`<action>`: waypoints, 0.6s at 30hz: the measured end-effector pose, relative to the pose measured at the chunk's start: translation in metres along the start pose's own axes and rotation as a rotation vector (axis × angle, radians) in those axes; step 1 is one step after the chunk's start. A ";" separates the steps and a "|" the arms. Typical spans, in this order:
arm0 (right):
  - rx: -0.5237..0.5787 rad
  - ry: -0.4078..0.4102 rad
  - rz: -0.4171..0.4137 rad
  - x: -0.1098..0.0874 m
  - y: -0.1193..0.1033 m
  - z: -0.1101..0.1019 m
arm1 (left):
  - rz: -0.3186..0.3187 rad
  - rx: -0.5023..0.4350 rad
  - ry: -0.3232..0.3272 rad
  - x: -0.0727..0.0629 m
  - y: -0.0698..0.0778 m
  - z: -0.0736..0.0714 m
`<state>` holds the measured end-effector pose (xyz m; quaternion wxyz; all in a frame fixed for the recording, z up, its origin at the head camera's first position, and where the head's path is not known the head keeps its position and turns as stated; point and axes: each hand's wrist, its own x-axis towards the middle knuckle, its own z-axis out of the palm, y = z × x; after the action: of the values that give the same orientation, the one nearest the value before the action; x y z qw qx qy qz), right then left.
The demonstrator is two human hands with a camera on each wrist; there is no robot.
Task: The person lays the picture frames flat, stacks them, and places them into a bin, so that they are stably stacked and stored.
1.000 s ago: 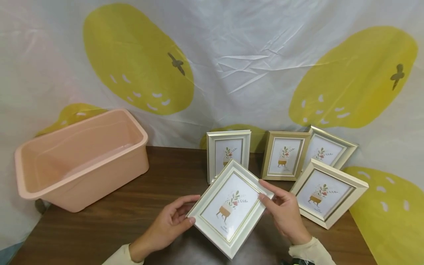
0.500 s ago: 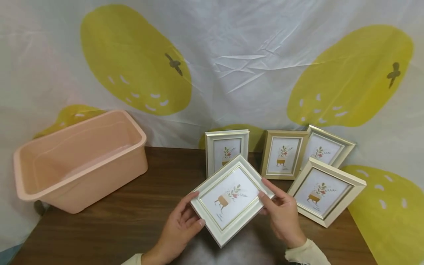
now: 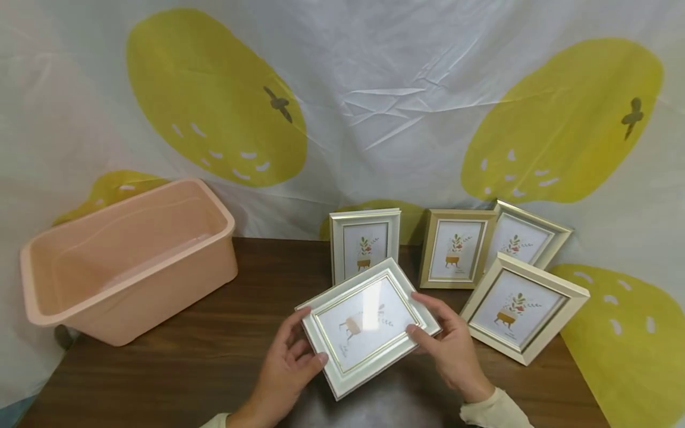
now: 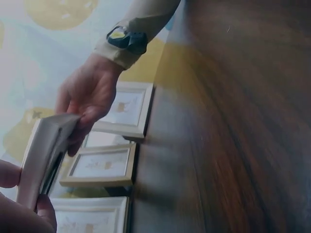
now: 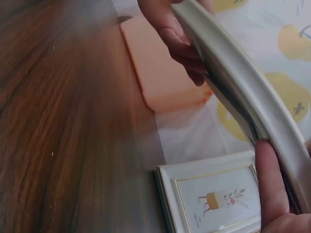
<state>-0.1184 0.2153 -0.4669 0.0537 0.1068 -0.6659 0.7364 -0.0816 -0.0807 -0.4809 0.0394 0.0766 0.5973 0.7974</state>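
Observation:
A white picture frame [image 3: 342,356] with a gold inner line is held tilted above the table, its face toward the head camera and light glaring on the glass. My left hand [image 3: 286,362] grips its left end, thumb on the front edge. On the right end, my right hand [image 3: 452,351] pinches the border between thumb and fingers. The left wrist view shows the held frame edge-on with the right hand [image 4: 95,92] across from me. Behind it stands another white frame [image 3: 338,249], partly covered by the held one.
A pink plastic bin [image 3: 176,291] stands at the left of the dark wooden table [image 3: 176,368]. At the right are a tan frame [image 3: 428,261], a champagne-coloured frame [image 3: 556,241] and a cream frame [image 3: 556,333]. A fruit-patterned cloth [image 3: 374,59] hangs behind.
Both hands have turned the white picture frame from a steep diagonal toward lying sideways. The left hand has shifted slightly right, and glare now covers part of the picture.

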 end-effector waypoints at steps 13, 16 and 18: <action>-0.277 -0.135 -0.040 0.000 0.009 -0.008 | -0.056 0.109 0.059 0.003 0.004 -0.028; -0.301 -0.204 -0.053 -0.003 0.014 -0.011 | -0.099 0.136 0.075 0.005 0.005 -0.035; -0.299 -0.259 -0.048 -0.004 0.017 -0.012 | -0.119 0.165 0.072 0.007 0.003 -0.039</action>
<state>-0.1187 0.2258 -0.4852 0.0004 0.2074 -0.7663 0.6081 -0.0946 -0.1178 -0.4879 0.0589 0.0152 0.6654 0.7440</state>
